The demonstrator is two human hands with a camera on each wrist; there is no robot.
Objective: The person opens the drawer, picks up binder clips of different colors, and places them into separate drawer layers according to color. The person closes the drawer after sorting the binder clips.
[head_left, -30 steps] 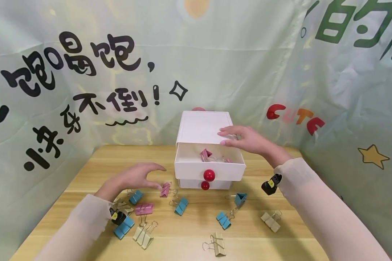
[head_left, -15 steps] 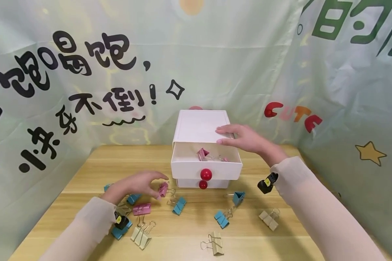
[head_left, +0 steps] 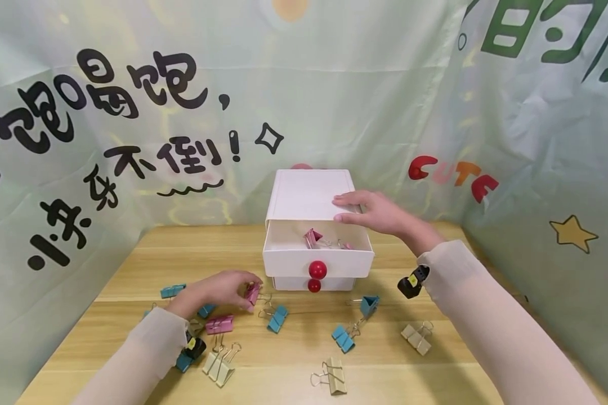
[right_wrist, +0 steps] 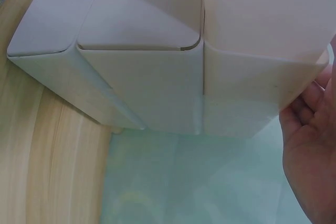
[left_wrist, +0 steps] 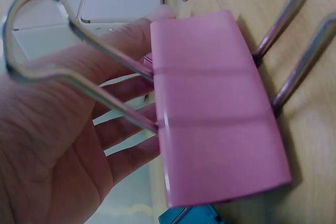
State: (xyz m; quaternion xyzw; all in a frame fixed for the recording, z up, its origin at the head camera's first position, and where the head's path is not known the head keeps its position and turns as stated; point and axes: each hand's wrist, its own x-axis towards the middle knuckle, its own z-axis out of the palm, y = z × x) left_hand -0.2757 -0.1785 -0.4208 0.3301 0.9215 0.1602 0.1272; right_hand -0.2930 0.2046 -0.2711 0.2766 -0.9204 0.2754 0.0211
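My left hand (head_left: 222, 291) pinches a pink binder clip (head_left: 253, 295) between thumb and fingers, left of the white drawer box (head_left: 311, 194). A second pink binder clip (head_left: 219, 324) lies just below that hand; it fills the left wrist view as a large pink body (left_wrist: 215, 108) and hides the fingertips there. My right hand (head_left: 377, 212) rests with extended fingers on the top right edge of the box. The upper drawer (head_left: 289, 261), with a red knob (head_left: 317, 270), is pulled out and holds pink binder clips (head_left: 312, 238).
Blue binder clips (head_left: 277, 319) and cream ones (head_left: 218, 368) lie scattered on the wooden table (head_left: 263, 377). More blue clips (head_left: 343, 338) and a cream clip (head_left: 416, 340) lie front right. A printed cloth (head_left: 334, 112) hangs behind.
My left hand has moved slightly right, and its thumb and fingers have closed on the pink binder clip. My right hand has stayed on the box. The head view has shifted a little.
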